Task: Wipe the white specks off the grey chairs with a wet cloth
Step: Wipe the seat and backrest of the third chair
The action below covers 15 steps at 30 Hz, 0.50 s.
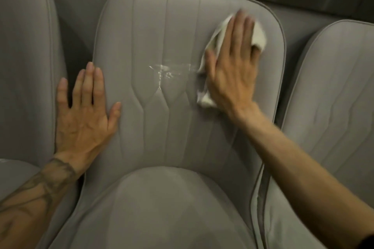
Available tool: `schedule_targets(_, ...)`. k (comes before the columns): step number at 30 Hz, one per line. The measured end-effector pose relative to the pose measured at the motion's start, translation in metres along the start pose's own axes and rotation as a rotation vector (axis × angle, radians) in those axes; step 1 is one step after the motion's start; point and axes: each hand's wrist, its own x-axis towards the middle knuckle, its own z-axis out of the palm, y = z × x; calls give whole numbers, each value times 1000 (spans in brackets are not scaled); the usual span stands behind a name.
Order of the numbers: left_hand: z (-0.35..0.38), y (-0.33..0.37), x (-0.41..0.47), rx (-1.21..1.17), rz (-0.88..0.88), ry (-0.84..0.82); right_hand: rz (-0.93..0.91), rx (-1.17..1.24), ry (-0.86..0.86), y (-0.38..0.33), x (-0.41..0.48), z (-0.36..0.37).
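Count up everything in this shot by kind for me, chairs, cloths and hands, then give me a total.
Grey chairs: 3, left chair, middle chair, right chair
White cloth: 1
Hands: 2, left hand, right hand
Total: 6

Grey chairs: three, left chair point(24, 66), middle chair point(162, 127), right chair point(334, 87).
Hands: two, left hand point(85, 119), right hand point(232, 62).
Cloth point(258, 33): one.
Patch of white specks point(164, 73): one, centre of frame.
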Motion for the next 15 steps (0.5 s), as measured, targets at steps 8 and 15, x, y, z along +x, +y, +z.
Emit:
schedule_targets(8, -1, -1, 0, -11, -6, -6, -189, -12, -22, 10, -6, 1)
schedule_targets(15, 2, -3, 0, 10, 3, 5, -78, 23, -51, -17, -40, 11)
